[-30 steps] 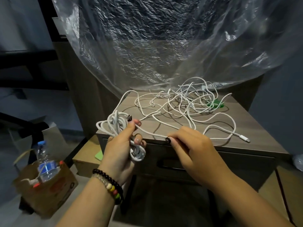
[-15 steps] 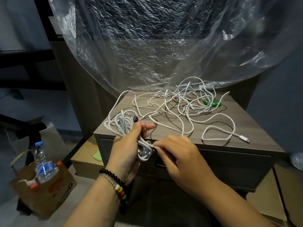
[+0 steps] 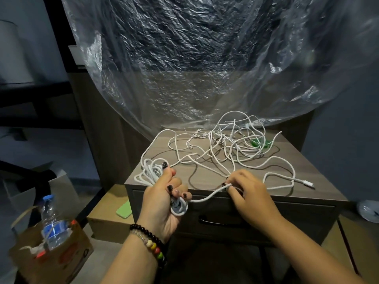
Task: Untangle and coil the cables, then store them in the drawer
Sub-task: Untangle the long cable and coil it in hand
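**Entry: white charging cable, part coiled, rest in tangle on cabinet top**

Risk, first item: the run I am drawing leads back into the tangle of white cables [image 3: 231,146] on the cabinet top [image 3: 320,193]. If I pull hard, I judge the crossings there would cinch into knots, or the whole heap would drag toward the front edge and drop.

Risk, second item: the coil [image 3: 152,174] is a loose bundle, with loops sticking out above my thumb and below my little finger. A slack grip could let the loops spring open and spill.

Risk, third item: the free plug end [image 3: 307,183] lies near the right front edge and could catch a loop as cable slides past.

Left hand [image 3: 164,199]: fingers curled round the coil, thumb on top, held just off the cabinet's front left corner.

Right hand [image 3: 249,191]: fingertips pinching the single cable strand [image 3: 207,196], which sags between my two hands above the drawer front.

Drawer [image 3: 287,218]: directly below my hands, closed, dark handle showing.

Green item [image 3: 258,142]: under the far side of the tangle; what it is I cannot tell.
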Available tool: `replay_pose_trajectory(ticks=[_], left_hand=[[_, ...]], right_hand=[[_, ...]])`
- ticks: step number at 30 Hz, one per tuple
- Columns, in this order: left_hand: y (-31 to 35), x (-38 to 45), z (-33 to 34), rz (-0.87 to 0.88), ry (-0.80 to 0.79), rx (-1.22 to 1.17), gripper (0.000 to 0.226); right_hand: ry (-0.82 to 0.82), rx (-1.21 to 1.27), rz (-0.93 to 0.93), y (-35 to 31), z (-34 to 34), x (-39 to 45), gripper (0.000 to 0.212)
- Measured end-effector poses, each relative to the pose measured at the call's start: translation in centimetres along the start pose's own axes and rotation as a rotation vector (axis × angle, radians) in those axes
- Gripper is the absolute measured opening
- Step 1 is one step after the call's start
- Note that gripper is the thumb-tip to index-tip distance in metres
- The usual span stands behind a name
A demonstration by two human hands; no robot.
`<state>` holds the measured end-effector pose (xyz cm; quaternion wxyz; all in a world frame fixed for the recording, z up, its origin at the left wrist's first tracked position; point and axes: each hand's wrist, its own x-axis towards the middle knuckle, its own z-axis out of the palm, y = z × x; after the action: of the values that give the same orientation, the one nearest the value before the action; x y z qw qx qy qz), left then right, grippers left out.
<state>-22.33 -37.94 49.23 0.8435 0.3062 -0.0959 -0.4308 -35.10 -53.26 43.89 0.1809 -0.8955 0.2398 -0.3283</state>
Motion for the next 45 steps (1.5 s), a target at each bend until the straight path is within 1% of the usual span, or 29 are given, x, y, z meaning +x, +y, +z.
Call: replay_pose_trajectory(ticks=[2, 4, 7, 8, 12, 17, 20, 22, 24, 26, 28, 30, 33, 36, 39, 41, 42, 43, 45], left_hand=[[0.4, 0.1, 0.0, -0.022, -0.02, -0.009, 0.026], [0.8, 0.2, -0.1, -0.037, -0.031, -0.002, 0.026], [1.7, 0.3, -0.4, -0.037, -0.019, 0.012, 0.025], [2.0, 0.5, -0.5, -0.027, -0.005, 0.018, 0.025], [2.7, 1.1, -0.7, 0.015, 0.052, 0.059, 0.025], [3.1, 1.4, -1.3, 0.051, 0.101, 0.251, 0.027], [2.8, 1.8, -1.9, 0.066, 0.137, 0.438, 0.029], [2.8, 2.1, -2.3, 0.076, 0.18, 0.499, 0.037], [3.0, 2.4, -2.5, 0.098, 0.211, 0.509, 0.042], [3.2, 2.5, -2.5, 0.127, 0.229, 0.473, 0.045], [3.2, 2.6, -2.4, 0.149, 0.241, 0.437, 0.048], [2.9, 2.7, -2.1, 0.184, 0.236, 0.396, 0.049], [2.5, 2.6, -1.5, 0.239, 0.211, 0.341, 0.05], [1.9, 2.3, -0.7, 0.251, 0.155, 0.271, 0.051], [1.0, 1.5, 0.2, 0.199, 0.093, 0.208, 0.044], [0.3, 1.0, 0.7, 0.152, 0.06, 0.175, 0.041], [-0.1, 0.7, 0.8, 0.125, 0.045, 0.166, 0.04], [-0.5, 0.3, 1.0, 0.098, 0.028, 0.159, 0.038], [-1.4, -0.5, 1.6, 0.051, 0.008, 0.157, 0.036]], right_hand=[[-0.03, -0.068, -0.013, 0.6, -0.4, 1.6, 0.005], [-0.034, -0.107, -0.026, 1.1, -0.9, 4.2, 0.009], [-0.037, -0.128, 0.049, 1.2, -1.8, 9.0, 0.009], [-0.044, -0.149, 0.049, 1.1, -2.1, 10.6, 0.011], [-0.071, -0.231, -0.027, -1.2, -2.4, 17.0, 0.018], [0.019, -0.301, -0.045, -5.5, -3.2, 24.3, 0.013], [0.143, -0.209, 0.01, -7.8, -5.2, 27.9, 0.021], [0.221, -0.164, 0.013, -9.1, -7.0, 29.6, 0.02], [0.273, -0.149, -0.025, -10.3, -9.0, 30.6, 0.02], [0.306, -0.179, -0.061, -11.5, -10.8, 30.3, 0.02], [0.26, -0.211, -0.079, -12.0, -12.2, 28.9, 0.024], [0.185, -0.339, -0.111, -12.0, -13.0, 25.9, 0.026], [0.114, -0.524, -0.153, -10.5, -13.2, 19.1, 0.017], [0.105, -0.611, -0.146, -8.1, -12.5, 10.6, 0.014], [0.16, -0.71, -0.1, -6.2, -11.3, 3.3, 0.008], [0.116, -0.678, -0.046, -5.0, -9.8, -0.2, 0.008], [0.09, -0.66, -0.018, -4.7, -9.0, -1.7, 0.012], [0.05, -0.623, 0.028, -4.6, -8.4, -2.9, 0.023], [-0.03, -0.521, 0.075, -4.8, -7.3, -4.5, 0.057]])
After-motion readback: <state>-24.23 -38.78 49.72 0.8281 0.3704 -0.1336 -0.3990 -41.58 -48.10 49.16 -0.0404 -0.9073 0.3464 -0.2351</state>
